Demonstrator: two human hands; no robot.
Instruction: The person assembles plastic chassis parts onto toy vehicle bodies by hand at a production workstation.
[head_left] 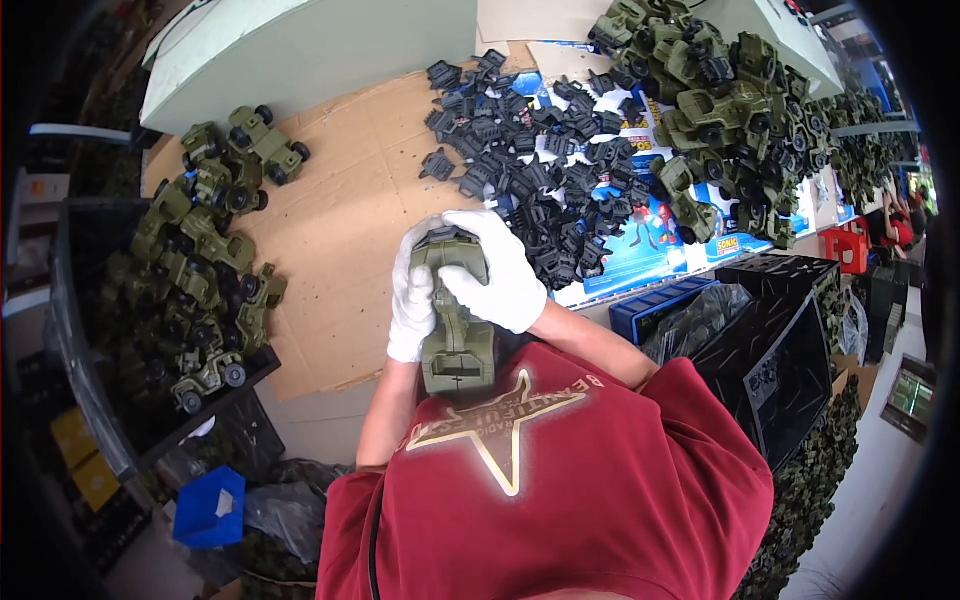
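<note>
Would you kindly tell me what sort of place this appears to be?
Probably a toy workshop or factory: green toy vehicles lie in heaps, small black parts are spread between them, and the white-gloved left hand and right hand hold another green vehicle.

My left hand point(410, 302) and right hand point(508, 272) have a toy vehicle point(458, 360) between them. Ahead lies a cardboard sheet point(345, 215), with a vehicle pile point(200, 270) at its left. Small parts point(520, 180) spread to my front right, a vehicle heap point(728, 112) right of them. A tray point(638, 311) sits beside a crate point(790, 360) on my right, a bin point(205, 515) at my lower left.
</note>
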